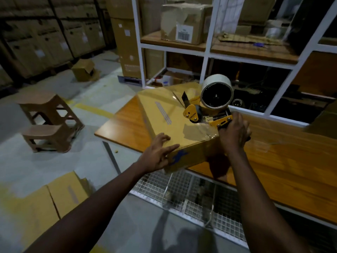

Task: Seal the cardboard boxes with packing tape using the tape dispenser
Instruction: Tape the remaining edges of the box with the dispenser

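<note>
A closed cardboard box (164, 114) lies on the wooden table (284, 172), its near corner hanging over the table's edge. Clear tape runs across its top. My left hand (157, 152) rests with spread, straight fingers on the box's near left edge. My right hand (234, 133) grips the black handle of the yellow tape dispenser (206, 112), which sits at the box's near right edge. Its tape roll (217, 92) points up and toward me. A stretch of clear tape leads from the dispenser onto the box top.
Two brown plastic stools (49, 121) stand on the floor at left. Flat cardboard boxes (45, 199) lie near my left arm. White shelving (206, 48) with boxes rises behind the table. A wire mesh rack (191, 194) sits under the table. Stacked cartons (45, 33) line the far wall.
</note>
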